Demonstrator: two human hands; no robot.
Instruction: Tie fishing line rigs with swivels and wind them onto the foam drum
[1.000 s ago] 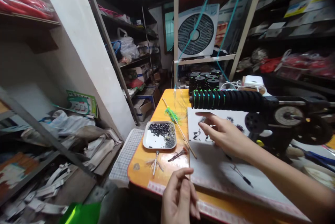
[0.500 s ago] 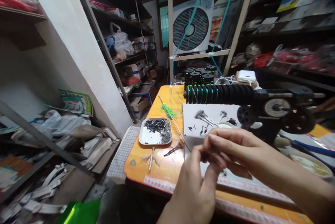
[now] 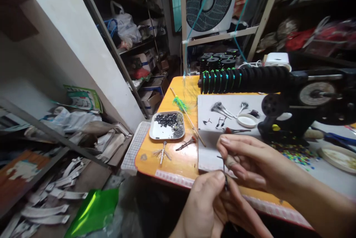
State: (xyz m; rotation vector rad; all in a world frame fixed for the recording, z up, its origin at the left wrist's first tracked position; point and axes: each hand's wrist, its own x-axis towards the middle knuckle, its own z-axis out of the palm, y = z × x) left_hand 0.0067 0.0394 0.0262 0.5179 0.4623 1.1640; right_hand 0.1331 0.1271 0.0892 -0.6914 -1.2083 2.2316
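My left hand (image 3: 208,202), low in front of the table edge, is closed with thumb and finger pinching a small dark branched piece (image 3: 225,181). The thin stem of that piece points up towards my right hand (image 3: 250,158). My right hand is closed too, its thumb and fingers curled beside the top of the stem; whatever they grip is hidden. Similar small dark pieces (image 3: 221,122) lie on the white board (image 3: 207,145) behind, near bundles of grey-tipped stems (image 3: 221,109) and a small white dish (image 3: 247,120).
A white tray (image 3: 162,132) of small black and grey parts sits on the yellow table (image 3: 147,152). A thin stick (image 3: 191,123) with green bristles lies alongside. At right stands a black machine (image 3: 294,93) with a ribbed roller (image 3: 244,78), with coloured beads (image 3: 299,154) below it.
My hands have drawn slightly apart, uncovering the dark piece in my left hand. My left hand sits lower, and the view has tilted downward, showing more of the board and beads.
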